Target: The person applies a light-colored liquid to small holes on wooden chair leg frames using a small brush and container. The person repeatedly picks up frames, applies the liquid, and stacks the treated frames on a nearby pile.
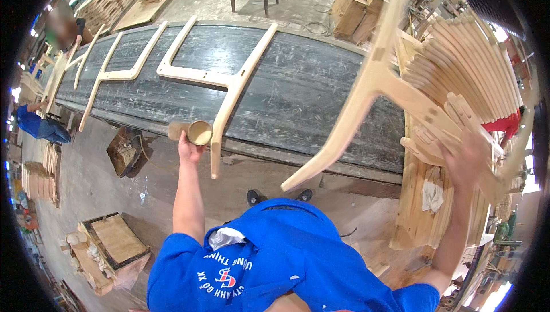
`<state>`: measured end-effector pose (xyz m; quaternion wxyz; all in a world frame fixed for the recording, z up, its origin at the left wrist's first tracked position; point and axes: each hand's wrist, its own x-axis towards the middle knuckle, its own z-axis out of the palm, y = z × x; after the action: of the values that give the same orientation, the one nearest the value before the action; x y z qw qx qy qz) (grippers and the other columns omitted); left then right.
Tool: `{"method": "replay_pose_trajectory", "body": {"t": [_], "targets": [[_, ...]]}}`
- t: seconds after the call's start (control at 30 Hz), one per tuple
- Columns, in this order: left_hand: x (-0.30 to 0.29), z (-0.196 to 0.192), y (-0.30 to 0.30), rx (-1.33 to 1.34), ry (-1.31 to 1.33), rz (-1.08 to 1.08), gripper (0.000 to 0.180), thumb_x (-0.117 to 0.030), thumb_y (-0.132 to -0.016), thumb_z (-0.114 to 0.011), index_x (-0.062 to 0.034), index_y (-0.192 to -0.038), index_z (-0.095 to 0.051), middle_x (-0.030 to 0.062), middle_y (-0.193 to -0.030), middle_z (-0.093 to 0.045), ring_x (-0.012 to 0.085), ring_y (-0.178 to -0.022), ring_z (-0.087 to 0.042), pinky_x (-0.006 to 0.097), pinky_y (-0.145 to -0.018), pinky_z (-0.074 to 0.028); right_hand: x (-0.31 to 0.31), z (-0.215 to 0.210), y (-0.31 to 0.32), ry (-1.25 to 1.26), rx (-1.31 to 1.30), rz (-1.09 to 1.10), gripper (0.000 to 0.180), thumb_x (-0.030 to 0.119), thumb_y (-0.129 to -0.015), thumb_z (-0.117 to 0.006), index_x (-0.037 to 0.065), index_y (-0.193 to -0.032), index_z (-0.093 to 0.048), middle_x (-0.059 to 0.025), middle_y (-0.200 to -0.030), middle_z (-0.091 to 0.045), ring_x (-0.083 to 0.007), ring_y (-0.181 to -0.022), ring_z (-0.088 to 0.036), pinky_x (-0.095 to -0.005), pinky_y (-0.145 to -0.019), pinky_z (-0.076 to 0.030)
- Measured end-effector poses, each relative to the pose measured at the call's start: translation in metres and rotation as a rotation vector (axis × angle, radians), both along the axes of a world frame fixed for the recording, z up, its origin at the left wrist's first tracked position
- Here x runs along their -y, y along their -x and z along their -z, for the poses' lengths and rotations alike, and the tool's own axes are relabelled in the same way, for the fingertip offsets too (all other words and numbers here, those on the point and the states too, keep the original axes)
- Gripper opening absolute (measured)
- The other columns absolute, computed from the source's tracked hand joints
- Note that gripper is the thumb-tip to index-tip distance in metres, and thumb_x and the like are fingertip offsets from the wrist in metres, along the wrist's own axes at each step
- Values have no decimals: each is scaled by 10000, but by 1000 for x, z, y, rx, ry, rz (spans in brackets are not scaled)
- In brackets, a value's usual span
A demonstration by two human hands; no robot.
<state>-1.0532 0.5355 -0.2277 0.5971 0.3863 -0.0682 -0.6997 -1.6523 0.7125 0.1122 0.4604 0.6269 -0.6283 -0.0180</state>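
Holding cup [201, 133]: L hand [192, 149], gripped. R hand [465, 160] (blurred): gripping frame [373, 76], appar. raised, extending left of hand. Done, prob.: approx. 3 frames [235, 81] laid on bench [309, 97] beyond L hand. Pending, prob.: R-hand frame, not yet laid w/ them.

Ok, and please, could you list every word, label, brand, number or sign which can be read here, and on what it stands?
Blue shirt: white lettering around a red-and-white emblem, upside down in this view; I do not copy its words.
Cup in the left hand, wooden frame in the blurred right hand: no text visible.
Far background: too small or blurred to read.
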Motion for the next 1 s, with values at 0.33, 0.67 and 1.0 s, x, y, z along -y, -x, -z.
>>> {"method": "replay_pose_trajectory", "body": {"t": [0.33, 0.67, 1.0], "targets": [[-66, -14, -75, 23, 136, -100, 456, -459, -942, -344, -143, -1232, -500, 83, -1225, -556, 286, -1103, -552, 468, -842, -508, 189, 152, -134, -487, 294, -182, 505, 439, -575, -777, 88, -865, -560, -47, -892, -527, -219, -906, -504, -362, -750, -413], [-61, -23, -13, -85, 143, -104, 472, -451, -938, -378, -93, -1220, -501, 104, -1204, -566, 291, -1068, -574, 451, -854, -512, 266, 221, -97, -442, 488, -402, 356, 332, -706, -723, 59, -882, -578, -65, -898, -506, -233, -925, -494, -366, -769, -415], [-16, -8, 69, -212, 69, -181, 511, -435, -949, -329, -79, -1295, -448, 144, -1313, -480, 332, -1189, -482, 519, -975, -405, 334, 220, -127, -389, 2328, -718, 158, 188, -930, -529, 54, -851, -554, -42, -703, -610, -95, -585, -546, -203, -490, -412]]}}
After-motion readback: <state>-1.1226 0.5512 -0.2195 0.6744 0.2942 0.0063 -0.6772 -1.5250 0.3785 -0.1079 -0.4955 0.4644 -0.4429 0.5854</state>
